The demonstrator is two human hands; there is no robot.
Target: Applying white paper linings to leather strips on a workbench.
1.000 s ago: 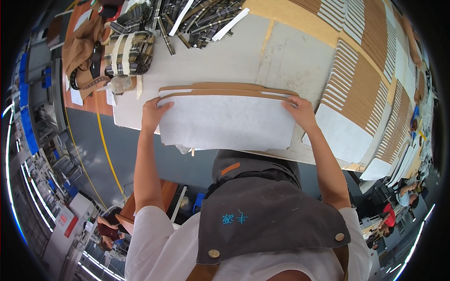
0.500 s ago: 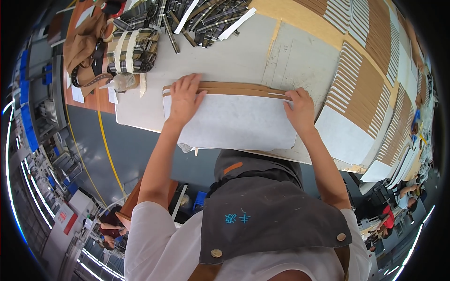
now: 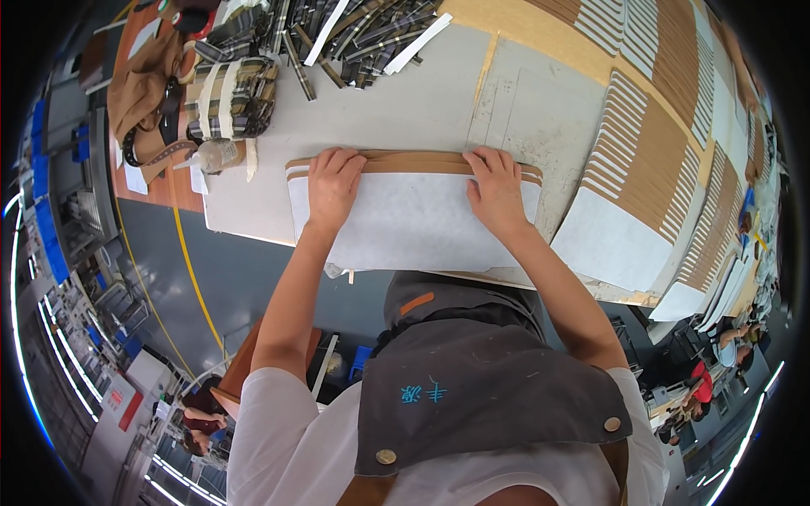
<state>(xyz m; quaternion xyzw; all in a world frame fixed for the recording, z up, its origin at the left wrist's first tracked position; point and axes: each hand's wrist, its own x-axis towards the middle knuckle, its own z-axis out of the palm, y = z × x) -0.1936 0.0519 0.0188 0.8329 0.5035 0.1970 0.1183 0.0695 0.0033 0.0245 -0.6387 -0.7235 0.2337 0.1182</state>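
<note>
A small stack of white-backed brown pieces (image 3: 405, 221) lies at the table's near edge, white face up, with brown edges layered along its far side. My left hand (image 3: 335, 190) grips that far edge near the left end, fingers curled over the brown layers and thumb near the white face. Farther right along the same edge, my right hand (image 3: 499, 192) holds the layers in a similar way, short of the right end. The fingertips of both hands are partly hidden behind the edge.
Fanned rows of brown and white pieces (image 3: 629, 181) cover the table's right side. Plaid strips (image 3: 363, 38) are heaped at the back. At the left are a tied plaid bundle (image 3: 232, 97), a small bottle (image 3: 218, 155) and brown cloth (image 3: 148, 88). Other people work in the distance.
My right hand has slid left along the far edge, away from the right corner. My left hand's fingers have curled in more. The brown layers at the right end lie more evenly.
</note>
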